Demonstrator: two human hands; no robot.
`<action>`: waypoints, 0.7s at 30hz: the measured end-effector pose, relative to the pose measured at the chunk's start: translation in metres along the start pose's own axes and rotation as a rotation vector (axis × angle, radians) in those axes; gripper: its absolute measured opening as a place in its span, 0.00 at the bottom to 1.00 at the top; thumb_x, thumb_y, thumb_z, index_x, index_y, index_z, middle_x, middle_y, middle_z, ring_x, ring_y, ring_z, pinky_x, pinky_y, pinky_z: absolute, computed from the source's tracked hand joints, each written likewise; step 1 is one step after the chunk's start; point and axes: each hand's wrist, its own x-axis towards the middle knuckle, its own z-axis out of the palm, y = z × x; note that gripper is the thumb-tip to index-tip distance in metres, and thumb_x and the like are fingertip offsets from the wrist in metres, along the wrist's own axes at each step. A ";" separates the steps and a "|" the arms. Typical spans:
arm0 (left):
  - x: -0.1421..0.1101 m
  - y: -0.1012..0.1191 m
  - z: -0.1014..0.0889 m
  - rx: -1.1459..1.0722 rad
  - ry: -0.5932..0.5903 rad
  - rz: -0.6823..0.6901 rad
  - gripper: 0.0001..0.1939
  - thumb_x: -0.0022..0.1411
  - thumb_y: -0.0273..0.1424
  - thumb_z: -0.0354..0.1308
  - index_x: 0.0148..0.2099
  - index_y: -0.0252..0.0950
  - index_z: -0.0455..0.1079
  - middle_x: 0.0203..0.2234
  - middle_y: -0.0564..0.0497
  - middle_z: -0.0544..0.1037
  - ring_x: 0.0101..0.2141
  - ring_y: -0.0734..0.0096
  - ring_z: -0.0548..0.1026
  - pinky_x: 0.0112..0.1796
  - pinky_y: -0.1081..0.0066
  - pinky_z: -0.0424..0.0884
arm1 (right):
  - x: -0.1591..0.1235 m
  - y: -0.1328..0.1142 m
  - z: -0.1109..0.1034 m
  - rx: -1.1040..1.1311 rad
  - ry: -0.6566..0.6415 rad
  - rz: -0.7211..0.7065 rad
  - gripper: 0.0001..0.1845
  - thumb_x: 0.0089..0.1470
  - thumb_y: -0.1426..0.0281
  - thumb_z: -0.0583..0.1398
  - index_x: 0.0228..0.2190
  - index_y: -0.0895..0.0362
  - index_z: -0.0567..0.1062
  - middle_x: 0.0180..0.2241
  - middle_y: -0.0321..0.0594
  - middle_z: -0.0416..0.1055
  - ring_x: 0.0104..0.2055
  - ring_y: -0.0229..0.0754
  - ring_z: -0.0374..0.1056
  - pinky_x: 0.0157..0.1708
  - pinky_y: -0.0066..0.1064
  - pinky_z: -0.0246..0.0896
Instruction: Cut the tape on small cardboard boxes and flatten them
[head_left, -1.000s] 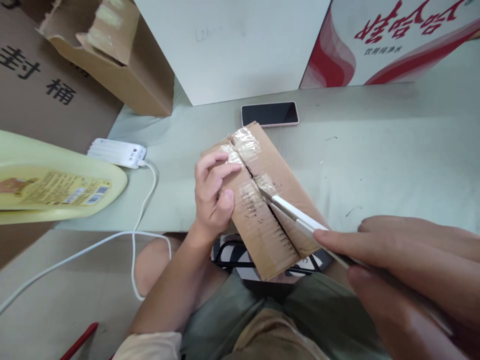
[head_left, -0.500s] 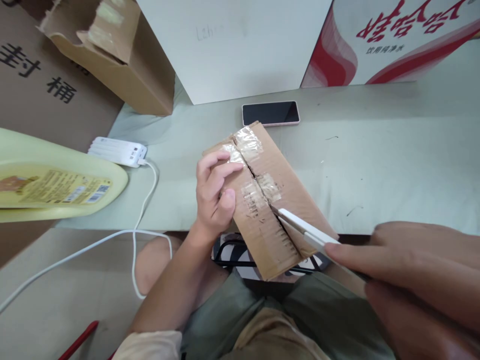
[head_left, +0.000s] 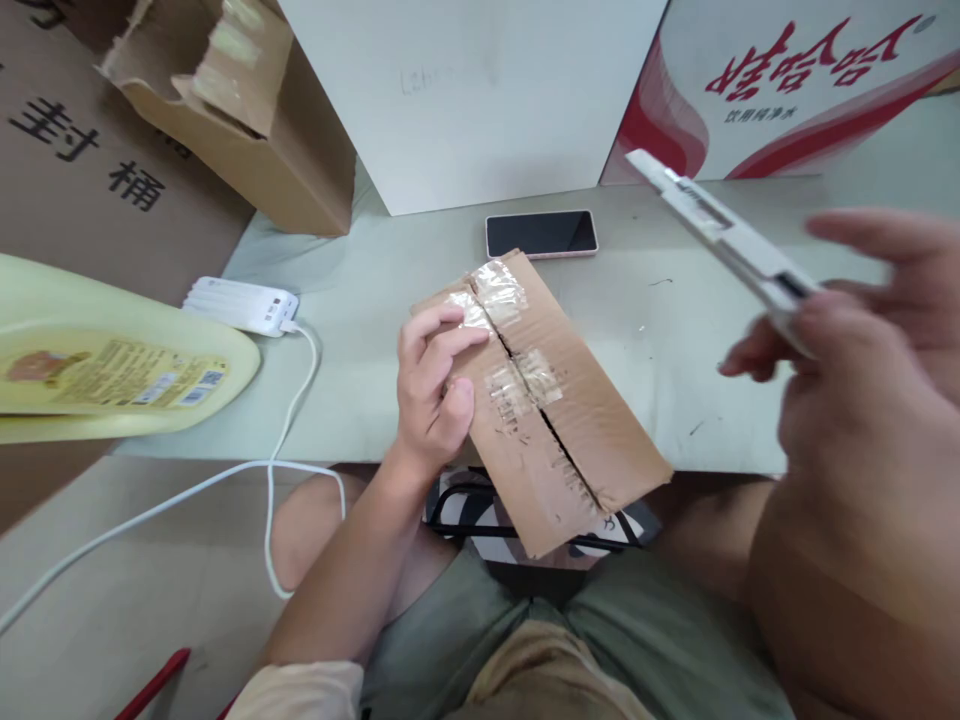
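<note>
A small brown cardboard box (head_left: pixel 592 400) tilts over the front edge of the table, with a dark slit along its top seam and strips of clear tape across it. My left hand (head_left: pixel 435 385) grips the box's left side, thumb and fingers resting on the top face. Up to the right, my right hand (head_left: pixel 862 340) holds a white utility knife (head_left: pixel 724 235), its tip pointing up and left, apart from the box. The thumb presses on the handle while the index finger is lifted and slightly blurred.
Behind the box lies a phone (head_left: pixel 541 234). A white box (head_left: pixel 480 100) and a red-and-white carton (head_left: pixel 750 130) stand at the back. To the left are an open cardboard box (head_left: pixel 307 150), a power bank (head_left: pixel 240 305) with a white cable (head_left: pixel 304 390), and a yellow bottle (head_left: pixel 150 350).
My right hand has pulled the utility knife out of the box's seam and raised it up and to the right. The left hand and the box have hardly moved.
</note>
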 end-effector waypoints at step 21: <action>0.002 -0.001 0.001 -0.013 0.016 0.033 0.17 0.74 0.44 0.46 0.55 0.46 0.71 0.53 0.46 0.71 0.55 0.54 0.72 0.59 0.48 0.71 | 0.017 0.104 0.036 -0.310 -0.251 0.362 0.15 0.59 0.68 0.60 0.21 0.56 0.78 0.15 0.34 0.68 0.16 0.34 0.56 0.17 0.25 0.46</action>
